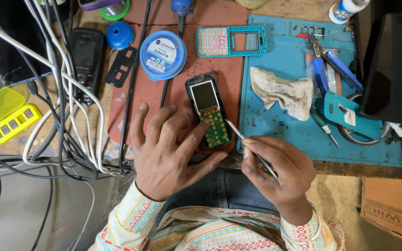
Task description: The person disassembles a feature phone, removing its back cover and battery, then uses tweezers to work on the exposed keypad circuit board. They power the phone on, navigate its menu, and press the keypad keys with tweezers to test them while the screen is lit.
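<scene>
1. While the left hand (166, 151) lies spread over the lower end of an opened phone (209, 111), its forefinger tip presses on the green keypad board, and the other fingers splay out on the red mat (140, 93) beside it.
2. That phone lies face up on the red mat near the front edge of the surface (96, 100), its small screen bare and its front cover off.
3. With fingers pressed together, the right hand (278, 169) pinches a pair of metal tweezers (250, 148); the tips touch the phone's lower right edge.
4. Just beyond the phone's top lies a teal front cover (231, 42) with a pale keypad, straddling the red mat and a blue work mat (294, 135).
5. To the left of that cover sits a round blue tin (163, 55), with a dark cable running under it.
6. On the blue work mat lie a crumpled pale cloth (282, 92), a small screwdriver (324, 125) and pliers with blue handles (333, 62).
7. At the far left, a black bar phone (86, 62) rests under a tangle of white and black cables (66, 107), and a yellow plastic box (5, 116) stands open.
8. Patterned sleeves cover both wrists.
</scene>
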A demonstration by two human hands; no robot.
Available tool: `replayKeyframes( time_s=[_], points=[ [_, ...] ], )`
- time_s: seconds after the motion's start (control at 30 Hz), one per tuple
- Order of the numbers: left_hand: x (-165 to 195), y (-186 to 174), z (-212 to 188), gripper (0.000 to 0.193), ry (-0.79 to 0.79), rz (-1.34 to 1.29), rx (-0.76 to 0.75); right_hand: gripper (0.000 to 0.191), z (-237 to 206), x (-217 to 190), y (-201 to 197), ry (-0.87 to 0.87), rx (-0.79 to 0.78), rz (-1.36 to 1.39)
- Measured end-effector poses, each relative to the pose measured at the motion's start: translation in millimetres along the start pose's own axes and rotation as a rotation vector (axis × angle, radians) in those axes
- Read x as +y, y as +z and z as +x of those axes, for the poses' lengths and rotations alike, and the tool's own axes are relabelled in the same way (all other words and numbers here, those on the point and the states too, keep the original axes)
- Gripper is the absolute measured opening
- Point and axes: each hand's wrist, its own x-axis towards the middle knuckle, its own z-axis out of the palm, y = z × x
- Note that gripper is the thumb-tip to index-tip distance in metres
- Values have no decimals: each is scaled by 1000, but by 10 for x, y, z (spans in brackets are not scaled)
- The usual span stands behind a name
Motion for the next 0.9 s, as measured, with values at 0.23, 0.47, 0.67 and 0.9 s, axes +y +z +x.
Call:
replayKeyframes(
  time_s=[0.23, 0.47, 0.67, 0.9],
  points=[
    [-25, 20, -67, 52, 79, 33, 5, 27, -32, 32, -21, -36, -35, -11],
    [-55, 26, -98, 50, 128, 17, 6, 27, -8, 17, -31, -55, -45, -50],
    [-59, 33, -125, 50, 107, 3, 34, 28, -7, 5, -26, -42, -51, -42],
    [-43, 17, -119, 50, 65, -18, 49, 34, 11, -9, -32, -24, -60, -18]
  ],
)
